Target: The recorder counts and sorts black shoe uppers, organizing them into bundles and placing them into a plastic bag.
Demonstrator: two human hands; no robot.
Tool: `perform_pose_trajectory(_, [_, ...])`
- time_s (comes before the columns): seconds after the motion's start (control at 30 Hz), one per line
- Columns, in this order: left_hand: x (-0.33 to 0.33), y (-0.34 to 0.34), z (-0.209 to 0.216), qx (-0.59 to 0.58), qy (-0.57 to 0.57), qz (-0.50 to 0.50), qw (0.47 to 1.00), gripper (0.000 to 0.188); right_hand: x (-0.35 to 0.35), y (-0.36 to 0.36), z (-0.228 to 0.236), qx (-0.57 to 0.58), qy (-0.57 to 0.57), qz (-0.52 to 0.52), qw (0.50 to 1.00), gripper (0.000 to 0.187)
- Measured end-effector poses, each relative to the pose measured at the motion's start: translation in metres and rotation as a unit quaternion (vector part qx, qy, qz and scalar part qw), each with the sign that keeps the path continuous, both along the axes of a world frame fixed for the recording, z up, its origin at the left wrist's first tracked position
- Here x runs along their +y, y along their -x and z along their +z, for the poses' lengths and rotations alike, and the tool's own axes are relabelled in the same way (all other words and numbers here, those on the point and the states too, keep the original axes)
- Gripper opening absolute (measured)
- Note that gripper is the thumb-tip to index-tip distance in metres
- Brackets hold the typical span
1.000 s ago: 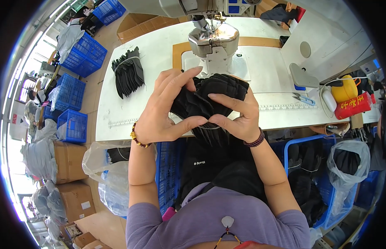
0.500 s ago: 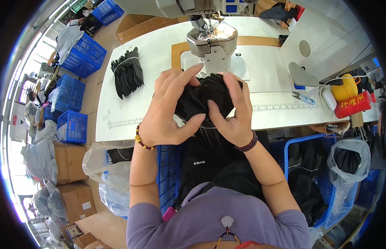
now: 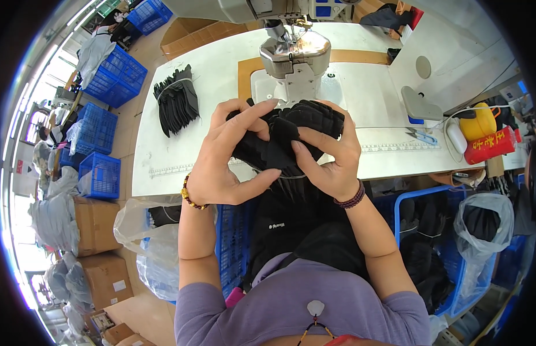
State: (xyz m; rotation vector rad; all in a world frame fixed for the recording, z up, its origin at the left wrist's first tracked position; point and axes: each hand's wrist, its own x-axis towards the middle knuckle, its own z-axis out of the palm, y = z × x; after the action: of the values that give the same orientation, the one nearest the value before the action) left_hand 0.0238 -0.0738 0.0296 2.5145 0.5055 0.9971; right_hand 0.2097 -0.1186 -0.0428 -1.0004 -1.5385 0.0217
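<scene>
Between my two hands is a bundle of black fabric pieces (image 3: 279,138), held above the table's near edge in front of the sewing machine (image 3: 297,57). My left hand (image 3: 225,155) grips its left side, thumb below and fingers over the top. On the right side my right hand (image 3: 331,150) has its thumb and index finger pressed into the middle folds, other fingers behind. A thin pale tie shows along the bundle's lower edge. Another tied bundle of black fabric pieces (image 3: 176,102) lies on the white table (image 3: 222,75) to the left.
Thread snips (image 3: 422,136) lie at the table's right, near a red container (image 3: 492,146) and a yellow one (image 3: 478,121). A ruler strip (image 3: 389,148) runs along the front edge. Blue crates (image 3: 400,213) with black fabric flank my lap; cardboard boxes (image 3: 100,230) stand left.
The bundle has been spread wider and tipped, so more of its layered edges show at the right. Both hands have moved slightly apart, and my right fingers have curled into the folds.
</scene>
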Motion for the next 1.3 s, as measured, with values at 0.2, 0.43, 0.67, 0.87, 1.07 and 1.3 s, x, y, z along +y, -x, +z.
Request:
perform_pose_trajectory(0.2, [-0.002,0.003,-0.003,-0.005,0.03,0.017,0.999,0.071,-0.004,-0.006,-0.001,0.008,0.016,0.065,0.998,0.029])
perform_pose_trajectory(0.43, [-0.001,0.002,-0.002,-0.008,0.022,0.007,1.0,0.069,-0.001,-0.004,0.0,-0.012,-0.002,0.049,0.999,0.03])
perform_pose_trajectory(0.67, [-0.002,-0.001,-0.002,-0.006,0.005,0.02,1.0,0.068,-0.003,0.009,0.004,0.055,0.034,0.03,0.997,0.029])
perform_pose_trajectory(0.87, [-0.001,0.0,-0.001,0.001,-0.007,0.027,1.0,0.066,-0.002,-0.007,0.008,-0.04,0.028,0.075,0.996,0.021])
perform_pose_trajectory(1.07, [0.0,-0.001,0.0,-0.003,-0.01,0.04,0.999,0.065,0.005,-0.003,-0.001,-0.008,0.02,0.059,0.998,0.024])
perform_pose_trajectory(1.3, [0.001,-0.001,-0.001,0.001,-0.03,0.042,0.999,0.062,0.003,-0.004,0.0,0.009,0.029,0.07,0.997,0.022])
